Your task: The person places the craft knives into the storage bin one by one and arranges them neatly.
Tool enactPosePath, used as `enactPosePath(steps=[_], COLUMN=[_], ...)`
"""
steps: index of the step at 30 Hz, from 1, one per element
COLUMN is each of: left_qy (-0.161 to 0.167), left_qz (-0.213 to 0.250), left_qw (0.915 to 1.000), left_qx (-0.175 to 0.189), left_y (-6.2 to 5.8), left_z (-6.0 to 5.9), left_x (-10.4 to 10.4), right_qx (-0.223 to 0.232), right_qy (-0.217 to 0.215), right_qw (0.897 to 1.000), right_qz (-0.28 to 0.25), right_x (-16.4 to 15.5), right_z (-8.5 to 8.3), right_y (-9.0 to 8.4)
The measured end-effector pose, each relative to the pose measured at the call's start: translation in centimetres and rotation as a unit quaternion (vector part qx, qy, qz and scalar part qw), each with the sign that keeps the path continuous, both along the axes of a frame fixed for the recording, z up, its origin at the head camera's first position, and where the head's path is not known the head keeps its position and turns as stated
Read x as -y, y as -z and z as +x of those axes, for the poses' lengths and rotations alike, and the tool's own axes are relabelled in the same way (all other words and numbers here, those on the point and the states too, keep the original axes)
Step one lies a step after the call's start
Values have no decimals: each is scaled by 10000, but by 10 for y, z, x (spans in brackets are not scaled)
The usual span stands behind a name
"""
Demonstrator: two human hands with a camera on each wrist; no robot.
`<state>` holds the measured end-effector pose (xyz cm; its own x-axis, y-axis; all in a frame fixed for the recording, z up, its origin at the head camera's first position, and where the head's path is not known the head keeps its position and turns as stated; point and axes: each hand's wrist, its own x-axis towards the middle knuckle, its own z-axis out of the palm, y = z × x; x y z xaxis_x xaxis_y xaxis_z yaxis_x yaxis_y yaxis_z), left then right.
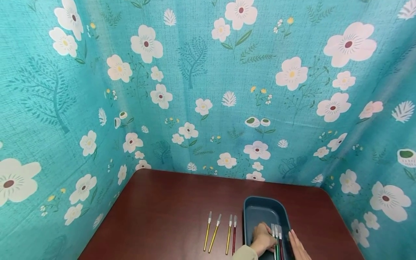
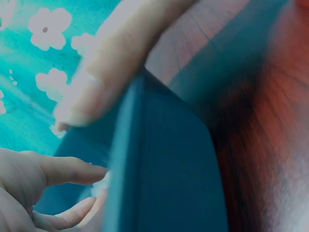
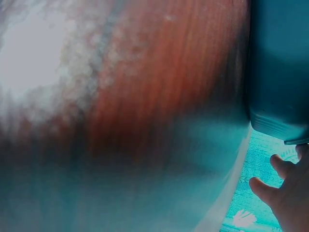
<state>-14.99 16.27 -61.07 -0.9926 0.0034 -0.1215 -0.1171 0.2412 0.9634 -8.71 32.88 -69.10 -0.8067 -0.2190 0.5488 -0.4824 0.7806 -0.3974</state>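
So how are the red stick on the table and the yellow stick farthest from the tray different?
Color: the red stick is dark red, while the yellow stick is gold. Place: the red stick lies nearest the tray; the yellow stick lies at the row's other end. Both lie on the table and have pale, see-through-looking caps on the ends farther from the person.

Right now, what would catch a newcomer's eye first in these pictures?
Likely the turquoise cloth with white flowers, filling most of the head view. Then the blue tray on the dark red table: the left hand holds slim capped sticks inside, the right hand lies at its right wall. Four loose sticks lie left of it.
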Motion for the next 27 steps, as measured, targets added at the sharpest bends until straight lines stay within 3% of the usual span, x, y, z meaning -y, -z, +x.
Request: enactPosePath(steps=[3, 10, 15, 18, 27], left_qy=[70, 295, 634, 819, 874], left_qz=[181, 41, 590, 881, 937], left_qw=[9997, 9994, 9959, 9925, 9916], left_qx=[164, 168, 249, 205, -149], left_y=[-8, -29, -44, -49, -59], left_z=[4, 9, 10, 10, 15], left_x=[-2, 4, 27, 45, 73], right_qx=[-37, -230, -263, -224, -248], right_qy=[30, -171, -443, -386, -230], right_qw=[10000, 9996, 9986, 9990, 9994], right_qz=[66, -3, -75, -68, 58], right_x=[-2, -5, -4, -3, -6], right_z=[1, -1, -8, -7, -7], right_y=[0, 1, 2, 1, 1])
